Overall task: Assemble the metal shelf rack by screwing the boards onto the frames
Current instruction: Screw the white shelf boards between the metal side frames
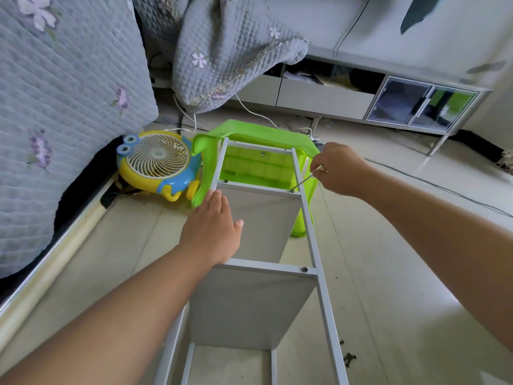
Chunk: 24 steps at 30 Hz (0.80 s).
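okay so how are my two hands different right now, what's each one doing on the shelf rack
The left hand lies flat with straight fingers, pressing on the rack's left frame rail and the board; the right hand is curled round a screwdriver.
The left hand holds no tool; the right hand points the tool's tip at a screw near the right rail.
The left hand sits nearer you; the right hand reaches farther, by the green stool.
Both work the same upper shelf.

- One view only: head cam, wide-angle, worn by person.
- Aimed fwd and steeply down along both forearms.
- Shelf rack [263, 245] seen close, from above; floor [388, 273] fills lower frame.
- Edges curved by lens; nothing shared w/ another view.
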Each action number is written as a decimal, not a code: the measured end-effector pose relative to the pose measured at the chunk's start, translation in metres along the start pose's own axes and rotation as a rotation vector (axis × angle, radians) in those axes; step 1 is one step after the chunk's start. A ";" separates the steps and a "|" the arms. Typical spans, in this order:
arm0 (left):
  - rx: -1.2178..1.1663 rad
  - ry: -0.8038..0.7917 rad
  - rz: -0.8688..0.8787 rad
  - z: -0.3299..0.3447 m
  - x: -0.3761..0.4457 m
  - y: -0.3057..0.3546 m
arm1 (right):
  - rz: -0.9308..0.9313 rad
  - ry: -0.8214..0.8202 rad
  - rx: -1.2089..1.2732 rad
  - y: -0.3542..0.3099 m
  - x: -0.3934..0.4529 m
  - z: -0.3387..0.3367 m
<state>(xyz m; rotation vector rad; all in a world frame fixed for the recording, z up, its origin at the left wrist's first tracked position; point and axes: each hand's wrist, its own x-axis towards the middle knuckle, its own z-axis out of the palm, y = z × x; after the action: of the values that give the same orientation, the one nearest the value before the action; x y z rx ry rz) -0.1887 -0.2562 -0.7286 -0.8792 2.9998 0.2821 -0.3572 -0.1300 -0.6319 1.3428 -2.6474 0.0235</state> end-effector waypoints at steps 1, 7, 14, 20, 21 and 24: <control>-0.001 -0.003 -0.001 0.000 -0.001 0.000 | -0.003 0.003 -0.002 -0.001 0.001 -0.001; -0.001 -0.001 -0.001 0.001 -0.003 0.000 | 0.005 -0.033 -0.035 -0.001 0.002 -0.004; -0.004 0.013 -0.004 0.001 -0.005 0.001 | -0.010 -0.054 -0.059 0.000 0.001 -0.006; -0.031 -0.009 -0.004 0.000 -0.007 0.001 | -0.011 -0.128 -0.127 -0.005 0.007 -0.011; -0.030 -0.012 -0.004 0.000 -0.007 0.001 | -0.009 -0.152 -0.148 -0.008 0.009 -0.013; -0.019 -0.018 -0.001 0.000 -0.007 0.001 | 0.049 -0.265 -0.214 -0.017 0.016 -0.019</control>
<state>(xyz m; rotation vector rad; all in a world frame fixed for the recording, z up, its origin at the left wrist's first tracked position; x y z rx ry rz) -0.1832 -0.2516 -0.7284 -0.8754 2.9851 0.3173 -0.3501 -0.1515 -0.6117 1.2888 -2.7950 -0.4481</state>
